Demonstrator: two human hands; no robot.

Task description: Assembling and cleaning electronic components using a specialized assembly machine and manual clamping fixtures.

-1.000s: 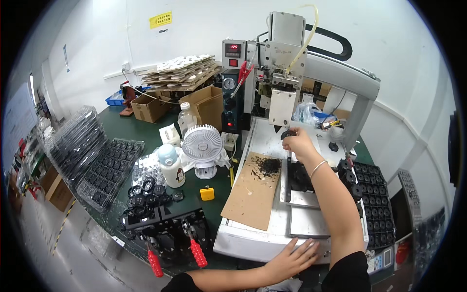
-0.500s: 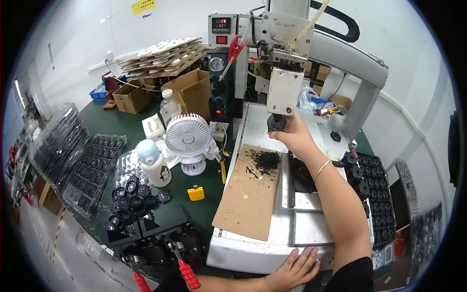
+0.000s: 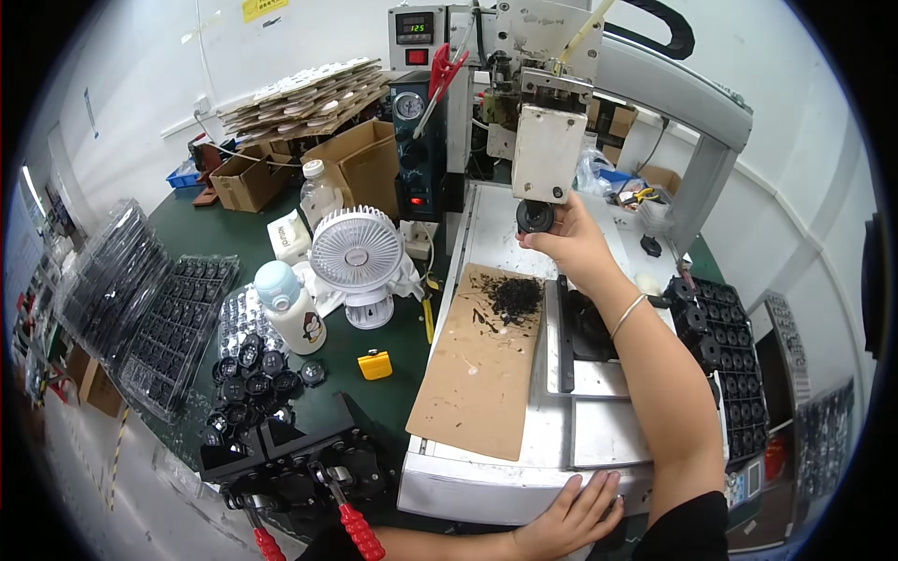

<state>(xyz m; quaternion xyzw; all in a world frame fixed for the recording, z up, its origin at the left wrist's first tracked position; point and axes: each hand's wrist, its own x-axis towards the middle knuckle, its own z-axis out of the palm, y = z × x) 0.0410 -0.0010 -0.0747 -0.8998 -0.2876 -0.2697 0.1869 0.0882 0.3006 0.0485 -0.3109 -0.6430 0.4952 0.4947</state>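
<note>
My right hand point(image 3: 580, 248) is closed on a round black plastic part point(image 3: 535, 217), a ring with a raised middle. It holds the part upright just under the white block of the machine head point(image 3: 545, 150); whether the two touch, I cannot tell. My left hand point(image 3: 571, 520) lies flat with its fingers stretched out over the front edge of the white machine bed point(image 3: 486, 490). Between my hands and to the left, a brown cardboard sheet point(image 3: 477, 393) carries a heap of black scraps point(image 3: 514, 299). A black fixture point(image 3: 593, 327) sits beneath my right forearm.
Loose black round parts point(image 3: 257, 385) lie at the left, near a black clamp fixture point(image 3: 281, 458) with red handles. Behind them stand a white bottle point(image 3: 297, 323) and a small fan point(image 3: 360, 257). Trays of black parts point(image 3: 734, 346) flank the bed at the right.
My right hand and the black part have shifted slightly away from the machine head's underside. The whole view has moved a little. My left hand stays on the bed's edge.
</note>
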